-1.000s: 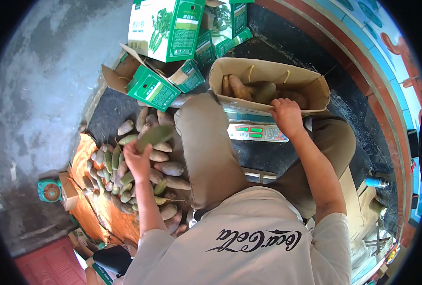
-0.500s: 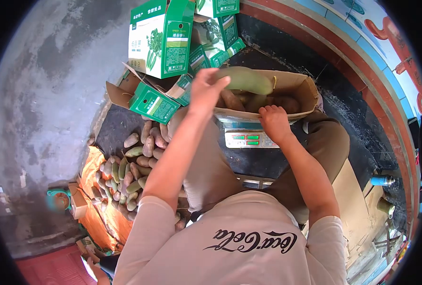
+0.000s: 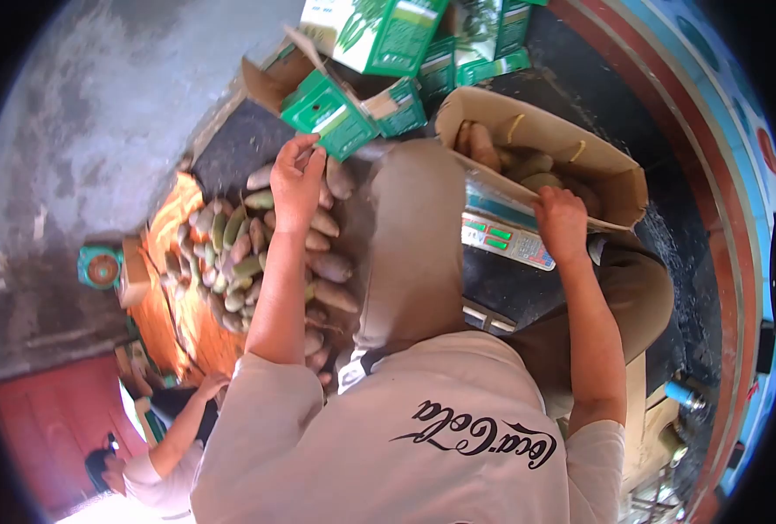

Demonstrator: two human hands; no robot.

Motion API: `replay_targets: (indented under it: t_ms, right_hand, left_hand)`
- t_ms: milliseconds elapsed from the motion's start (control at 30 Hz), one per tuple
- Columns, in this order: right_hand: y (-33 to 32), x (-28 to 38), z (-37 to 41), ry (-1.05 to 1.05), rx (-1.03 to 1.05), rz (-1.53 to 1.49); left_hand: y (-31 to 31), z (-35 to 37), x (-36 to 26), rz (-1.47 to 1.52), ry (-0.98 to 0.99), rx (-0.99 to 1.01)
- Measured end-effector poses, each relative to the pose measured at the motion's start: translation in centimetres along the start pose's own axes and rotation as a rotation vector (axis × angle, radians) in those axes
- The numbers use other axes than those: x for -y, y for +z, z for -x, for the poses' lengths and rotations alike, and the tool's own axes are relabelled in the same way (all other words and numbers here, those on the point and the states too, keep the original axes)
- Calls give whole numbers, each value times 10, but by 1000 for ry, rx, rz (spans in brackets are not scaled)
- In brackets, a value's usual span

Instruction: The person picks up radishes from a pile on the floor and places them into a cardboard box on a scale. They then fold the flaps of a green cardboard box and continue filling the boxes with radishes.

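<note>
My left hand (image 3: 298,179) is raised over the near part of a pile of long radishes (image 3: 257,236), greenish to muddy brown. Its fingers are loosely curved and apart, with nothing held. My right hand (image 3: 565,223) grips the near rim of an open cardboard box (image 3: 611,170), fingers over the edge. Inside that box lie several radishes (image 3: 484,144), partly hidden by the wall and my hand. The box rests on a digital scale (image 3: 506,240) with lit green displays.
Green-and-white printed cartons (image 3: 388,39) stand at the top, with an opened one (image 3: 327,109) beside the pile. An orange sheet (image 3: 157,323) lies under the pile. At lower left another person (image 3: 165,463) reaches an arm forward. A blue bottle (image 3: 685,395) stands right.
My left hand has let go of the green radish it held over the box and moved left to the pile. My right hand stays on the box rim. The view has turned leftward.
</note>
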State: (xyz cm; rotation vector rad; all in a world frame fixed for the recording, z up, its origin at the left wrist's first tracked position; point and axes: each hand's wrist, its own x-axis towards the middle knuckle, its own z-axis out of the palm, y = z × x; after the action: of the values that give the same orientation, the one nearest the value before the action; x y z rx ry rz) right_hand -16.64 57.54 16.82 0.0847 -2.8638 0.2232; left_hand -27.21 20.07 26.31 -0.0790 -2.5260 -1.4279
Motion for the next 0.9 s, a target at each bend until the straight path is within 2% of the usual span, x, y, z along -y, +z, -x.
replay_targets:
  t_ms: [67, 100, 167, 267, 367, 467, 567, 600, 700, 800, 900]
  right_hand:
    - [-1, 0, -2, -8, 1, 14]
    - [-1, 0, -4, -20, -9, 18]
    - [-1, 1, -2, -39, -23, 22]
    - [-1, 1, -4, -41, 10, 29]
    - [1, -3, -4, -65, 17, 33]
    - [1, -2, -5, -83, -11, 30]
    - [-1, 0, -4, -85, -6, 40]
    - [-1, 0, -4, -82, -3, 41]
    - [1, -2, -3, -80, 3, 32]
    - [1, 0, -4, -92, -13, 35]
    - [0, -2, -3, -95, -10, 42]
  left_hand:
    - [-25, 21, 61, -248, -75, 9]
    - [-35, 38, 76, -406, -20, 9]
    - [-60, 73, 143, -645, -24, 56]
    - [-91, 131, 193, -821, -355, 163]
    - [-116, 179, 212, -996, -726, 273]
    - [-136, 232, 250, -1155, -834, 284]
    - [-140, 259, 258, -1150, -1024, 433]
    - [-138, 263, 257, -1163, -1060, 579]
    - [-129, 291, 260, -1252, -860, 716]
    - [-117, 295, 258, -1239, -835, 823]
    - [-109, 291, 257, -1229, -740, 806]
